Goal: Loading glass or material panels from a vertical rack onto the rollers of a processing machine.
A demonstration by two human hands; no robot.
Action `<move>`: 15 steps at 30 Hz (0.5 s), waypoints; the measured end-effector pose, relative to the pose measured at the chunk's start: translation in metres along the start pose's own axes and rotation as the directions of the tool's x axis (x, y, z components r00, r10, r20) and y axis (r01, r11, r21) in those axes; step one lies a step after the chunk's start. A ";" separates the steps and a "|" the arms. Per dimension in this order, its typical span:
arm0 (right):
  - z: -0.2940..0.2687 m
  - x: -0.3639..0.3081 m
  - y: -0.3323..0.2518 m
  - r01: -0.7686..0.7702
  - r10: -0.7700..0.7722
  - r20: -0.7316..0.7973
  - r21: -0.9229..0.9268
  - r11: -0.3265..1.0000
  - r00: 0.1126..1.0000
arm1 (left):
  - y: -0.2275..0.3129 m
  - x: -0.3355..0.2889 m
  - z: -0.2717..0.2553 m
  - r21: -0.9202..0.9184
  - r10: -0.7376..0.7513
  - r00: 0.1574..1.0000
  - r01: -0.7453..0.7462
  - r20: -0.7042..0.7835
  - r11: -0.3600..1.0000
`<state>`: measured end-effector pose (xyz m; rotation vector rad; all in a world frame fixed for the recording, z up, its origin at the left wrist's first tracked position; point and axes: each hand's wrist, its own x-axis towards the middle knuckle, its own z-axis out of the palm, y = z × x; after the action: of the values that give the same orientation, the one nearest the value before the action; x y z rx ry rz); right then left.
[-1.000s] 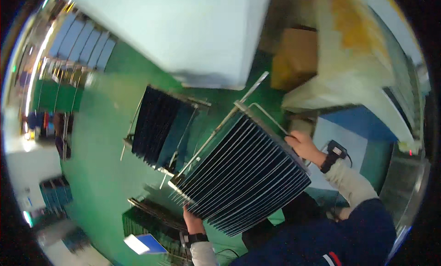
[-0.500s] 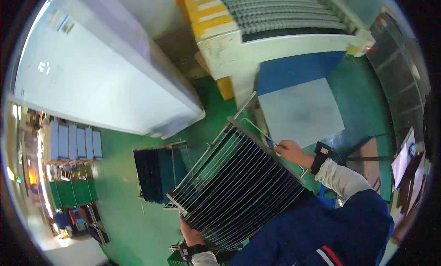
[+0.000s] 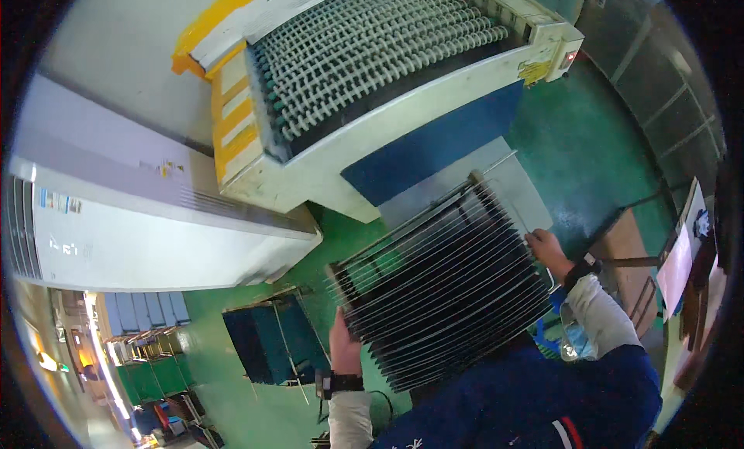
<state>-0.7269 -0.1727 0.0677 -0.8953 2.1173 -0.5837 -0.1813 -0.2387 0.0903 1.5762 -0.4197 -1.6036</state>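
Dark rack (image 3: 442, 282) of plates sits mid-frame, gripped by your left hand (image 3: 343, 344) and right hand (image 3: 547, 250), not yet on the conveyor (image 3: 372, 38) above.

A green floor (image 3: 589, 139) carries everything here. Directly on it stands a white conveyor machine (image 3: 387, 131) with a roller belt on top and a blue panel on its side; left of the machine sits a long white cabinet (image 3: 139, 240). In front of that cabinet, lower down, a dark blue rack (image 3: 271, 340) stands on the floor beside green crates (image 3: 147, 371)
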 end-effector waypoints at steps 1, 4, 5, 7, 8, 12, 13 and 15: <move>-0.014 0.014 0.007 -0.017 0.017 -0.015 0.047 0.999 1.000 | 0.007 0.010 0.028 -0.165 -0.210 0.976 0.217 0.058 0.962; -0.053 0.048 0.020 -0.017 0.018 -0.048 0.024 1.000 0.999 | -0.002 0.027 0.097 -0.153 -0.163 0.987 0.163 0.011 0.975; -0.064 0.060 0.030 -0.021 0.021 -0.039 0.014 1.000 0.999 | -0.007 0.033 0.113 -0.101 -0.158 0.987 0.159 0.018 0.982; -0.084 0.095 0.050 -0.061 0.063 -0.007 0.121 0.991 0.998 | -0.010 0.049 0.145 -0.076 -0.189 0.981 0.191 0.035 0.979; -0.092 0.117 0.060 -0.053 0.055 -0.010 0.118 0.992 0.998 | -0.011 0.057 0.158 -0.030 -0.181 0.983 0.182 0.033 0.983; -0.103 0.161 0.067 -0.068 0.068 -0.001 0.040 0.997 0.998 | -0.017 0.075 0.191 0.008 -0.158 0.987 0.158 0.038 0.987; -0.106 0.165 0.057 -0.111 0.106 0.049 0.109 0.988 0.993 | -0.019 0.078 0.195 0.000 -0.145 0.989 0.145 0.039 0.989; -0.113 0.172 0.035 -0.170 0.156 0.108 0.136 0.976 0.982 | -0.018 0.086 0.195 -0.003 -0.126 0.991 0.126 0.042 0.992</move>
<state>-0.9108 -0.2665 0.0352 -0.6494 2.0098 -0.5883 -0.3589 -0.3510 0.0503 1.5951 -0.3435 -1.7342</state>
